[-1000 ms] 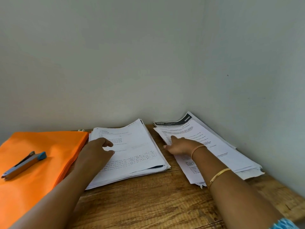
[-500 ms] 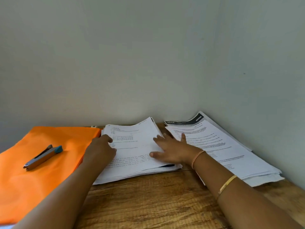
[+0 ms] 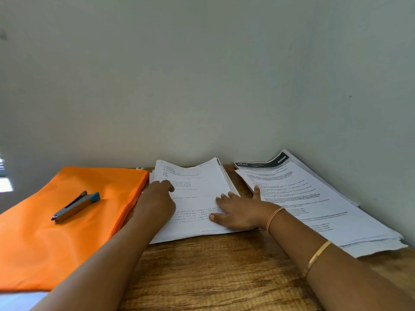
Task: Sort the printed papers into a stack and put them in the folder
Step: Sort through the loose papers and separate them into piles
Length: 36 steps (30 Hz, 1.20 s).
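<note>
Two piles of printed papers lie on the wooden table. The middle pile (image 3: 197,187) is thick and fairly even. The right pile (image 3: 314,198) is spread loosely against the side wall. An orange folder (image 3: 67,232) lies flat at the left. My left hand (image 3: 157,200) rests on the left part of the middle pile with its fingers curled over the top sheet. My right hand (image 3: 238,209) lies flat on the right part of the same pile, fingers spread, thumb toward the right pile.
A grey and blue stapler (image 3: 76,206) lies on the orange folder. Walls close the table (image 3: 213,277) at the back and on the right. Bare wood shows in front of the piles.
My right hand left the right pile and moved left onto the middle pile. My left hand stayed on the middle pile. The view shifted a little to the left.
</note>
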Available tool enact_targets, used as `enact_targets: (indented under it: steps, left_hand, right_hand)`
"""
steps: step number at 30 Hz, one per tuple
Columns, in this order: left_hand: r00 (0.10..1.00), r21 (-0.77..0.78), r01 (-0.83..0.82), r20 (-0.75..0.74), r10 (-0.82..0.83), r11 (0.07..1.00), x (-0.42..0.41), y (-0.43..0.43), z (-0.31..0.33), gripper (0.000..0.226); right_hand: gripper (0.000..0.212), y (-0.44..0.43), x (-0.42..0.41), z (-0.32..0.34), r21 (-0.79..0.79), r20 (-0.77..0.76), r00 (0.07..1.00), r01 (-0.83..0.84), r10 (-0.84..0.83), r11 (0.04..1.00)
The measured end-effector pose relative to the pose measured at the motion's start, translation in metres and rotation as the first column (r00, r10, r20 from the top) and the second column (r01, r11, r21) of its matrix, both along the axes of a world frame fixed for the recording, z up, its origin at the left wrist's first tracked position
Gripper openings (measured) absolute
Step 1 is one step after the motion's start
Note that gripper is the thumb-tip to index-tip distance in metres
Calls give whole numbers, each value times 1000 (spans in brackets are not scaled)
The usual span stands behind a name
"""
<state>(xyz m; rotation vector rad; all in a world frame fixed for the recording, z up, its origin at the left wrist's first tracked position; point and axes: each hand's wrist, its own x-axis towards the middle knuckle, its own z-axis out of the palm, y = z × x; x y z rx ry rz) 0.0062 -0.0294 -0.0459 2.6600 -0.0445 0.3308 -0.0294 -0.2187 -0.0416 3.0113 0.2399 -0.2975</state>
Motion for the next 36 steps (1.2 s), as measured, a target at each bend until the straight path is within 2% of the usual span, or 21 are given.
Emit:
enact_targets:
  steps: [7,11,13,15,18,21,23,24,27,30,31,33,36]
  left_hand:
    - [986,-92,6,165,9,996,-4,6,5,50]
    - [993,-125,-17,114,31,992,1,18,5,53]
    - [994,-115,-34,96,46,993,2,21,6,39]
    - [990,-104,-37,135,51,994,2,22,8,15]
    - [977,-184,-11,206,49,983,0,19,12,10]
    - [963,-277,19,265,58,961,-5,16,17,5]
    - [954,-376,55,292,62,925,-7,15,20,6]
    - [952,-428,78,299,59,900,-9,14,22,6]
    - [947,-519,161,320,16,840,-16,5,24,6]
    - [955,-547,204,294,-42,812,-20,-7,22,4]
    - [960,-534,215,270,-76,818,-21,-11,21,5]
    - [955,-483,279,231,-186,830,-21,-16,18,10]
    - [936,-456,351,158,-314,818,-22,-21,15,19]
  right_hand:
    - [74,1,-1,0,5,-20,1000,8,-8,1000]
    - [73,1,-2,1,18,-22,1000,8,-7,1000]
    - [73,1,-2,1,29,-26,1000,10,-9,1000]
    - [73,1,-2,1,36,-30,999,13,-12,999]
    - [72,0,-4,5,81,4,1000,8,-9,997]
    - [74,-4,-1,8,255,138,988,30,-67,967]
    - [76,-9,3,10,473,270,952,-1,-145,881]
    - [77,-11,4,13,598,298,933,-17,-202,802]
    - [78,-18,2,26,872,196,899,23,-392,489]
    - [51,-27,0,39,971,37,866,87,-499,222]
    - [41,-31,0,43,977,-5,854,114,-520,178]
    - [23,-45,0,49,974,-34,821,156,-570,166]
    - [21,-72,1,56,962,-42,761,206,-647,180]
